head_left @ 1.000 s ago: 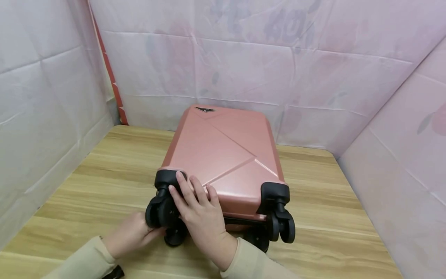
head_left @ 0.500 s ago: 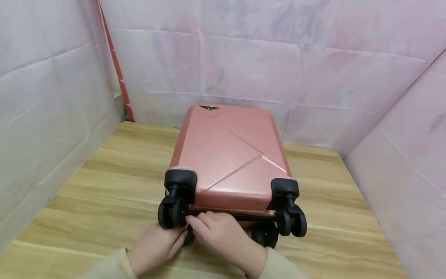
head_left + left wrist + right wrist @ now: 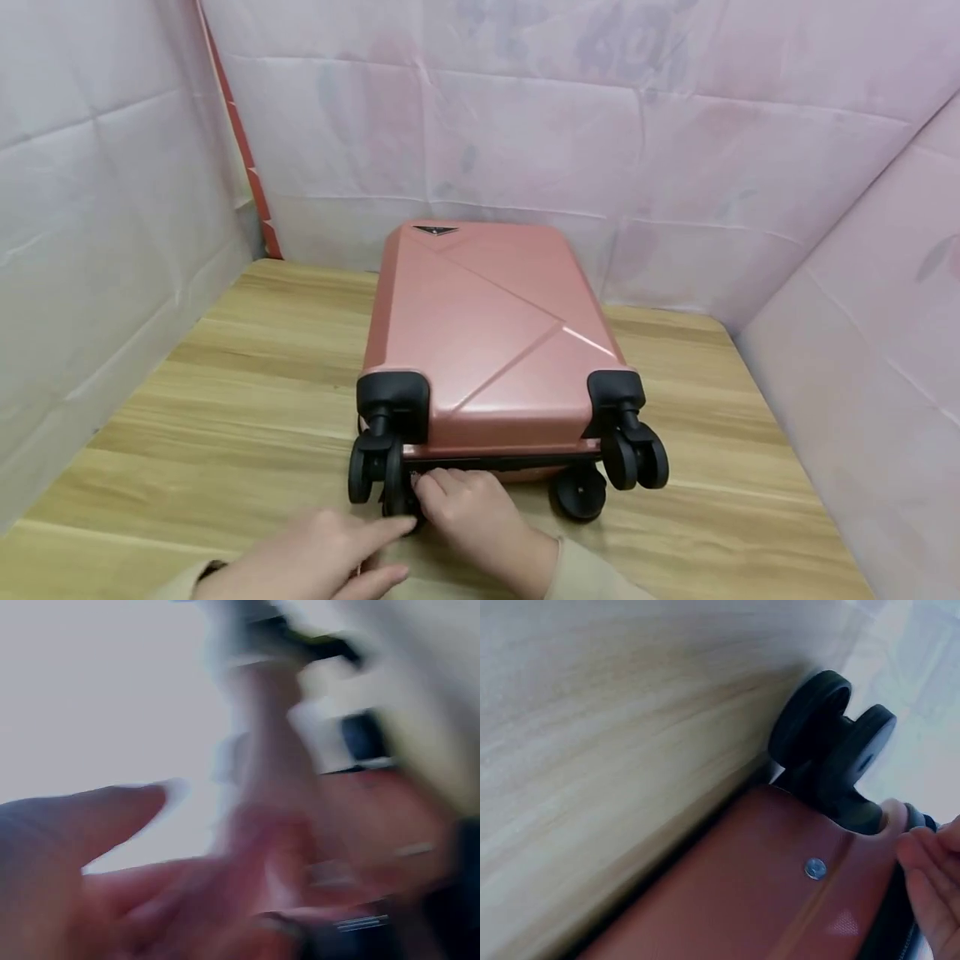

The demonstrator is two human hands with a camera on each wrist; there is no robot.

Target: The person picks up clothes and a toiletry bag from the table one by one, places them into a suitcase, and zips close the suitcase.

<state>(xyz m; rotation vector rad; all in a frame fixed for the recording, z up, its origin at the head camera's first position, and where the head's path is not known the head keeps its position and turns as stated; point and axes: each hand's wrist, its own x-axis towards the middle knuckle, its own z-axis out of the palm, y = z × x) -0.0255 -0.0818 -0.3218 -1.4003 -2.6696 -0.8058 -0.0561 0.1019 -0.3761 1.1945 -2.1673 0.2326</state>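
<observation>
Change: both hands have dropped from the top corner caster to the zipper seam.
Head view: rose-pink hard-shell suitcase (image 3: 491,333) lies flat and closed on the wooden table (image 3: 225,392); right hand (image 3: 468,512) pinches at the seam; left hand (image 3: 315,558) points, fingers extended.
Left wrist view: blurred; grip cannot be told.
Right wrist view: caster (image 3: 832,742), shell rivet (image 3: 815,868).
Room: pink sheeting (image 3: 675,150).

A light wooden table (image 3: 225,392) with a banded grain runs between pale pink sheeted walls, its far edge meeting the backdrop. A rose-pink hard-shell suitcase (image 3: 480,325) lies flat across the table's middle, black caster wheels (image 3: 633,458) at the near end, its top toward the far wall
</observation>
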